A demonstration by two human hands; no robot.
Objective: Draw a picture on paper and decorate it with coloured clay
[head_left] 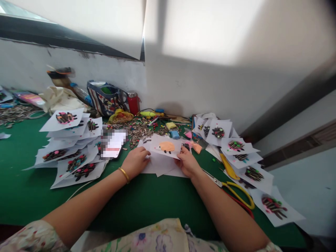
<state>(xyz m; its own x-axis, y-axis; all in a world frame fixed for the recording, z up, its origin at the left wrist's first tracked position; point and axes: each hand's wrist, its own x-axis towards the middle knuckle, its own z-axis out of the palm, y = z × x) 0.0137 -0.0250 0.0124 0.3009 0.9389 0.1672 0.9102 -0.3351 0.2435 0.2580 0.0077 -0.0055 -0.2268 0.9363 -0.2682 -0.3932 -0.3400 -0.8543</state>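
A white paper card [155, 144] carries an orange clay hedgehog shape [167, 147] with dark seed feet and small dots at its snout. My right hand [187, 161] pinches the card's right edge between thumb and fingers. At the card's left edge, my left hand [135, 162], with a gold bangle on the wrist, has its fingers curled and closed at the paper. Their tips are partly hidden. Beneath the card lie more white sheets [168, 168]. Just beyond are small lumps of yellow clay [170, 125] and blue clay [174, 134], plus bagged orange clay [196, 147].
Stacks of seed-decorated cards stand at left [76, 140] and right [240, 154]. Scissors [237, 189] with yellow handles lie by my right forearm. A phone [115, 143] rests left of centre. Loose sunflower seeds [139, 131], a striped bag [105, 99] and a red flask [133, 103] sit near the wall.
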